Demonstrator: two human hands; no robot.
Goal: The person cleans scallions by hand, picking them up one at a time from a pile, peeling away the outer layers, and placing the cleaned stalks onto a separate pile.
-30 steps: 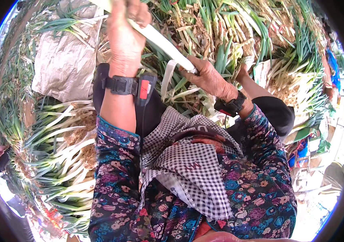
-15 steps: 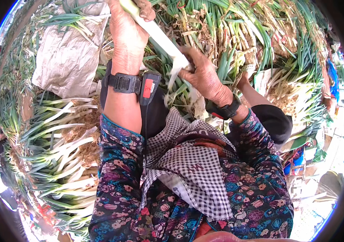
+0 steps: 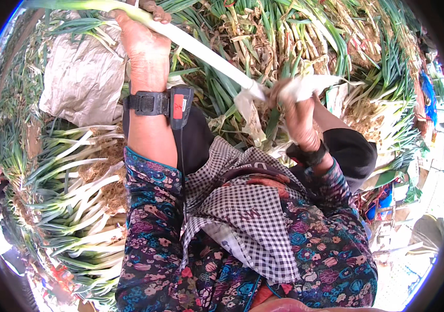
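Note:
A long leek [image 3: 206, 53] slants across the upper middle, its green top to the left and its white end to the right. My left hand [image 3: 144, 34] is wrapped round its upper white part. My right hand [image 3: 297, 117], partly smeared by motion, is closed beside the white end. From it a pale strip of leek skin [image 3: 315, 86] sticks out to the right. Another loose flap of skin [image 3: 250, 117] hangs under the leek's end. Black straps circle both wrists, and the left one carries a small box [image 3: 181, 106].
Rows of leeks [image 3: 86, 192] with roots lie on the left, near a pale sack [image 3: 84, 75]. Dry-leaved bundles [image 3: 305, 39] fill the far side. More rooted leeks [image 3: 373, 112] lie at right, past my dark-clothed knee [image 3: 349, 153]. A checked cloth [image 3: 248, 218] covers my lap.
My left hand has shifted left with the leek, whose green top now shows. My right hand has moved right and a little down, drawing a strip of skin from the white end.

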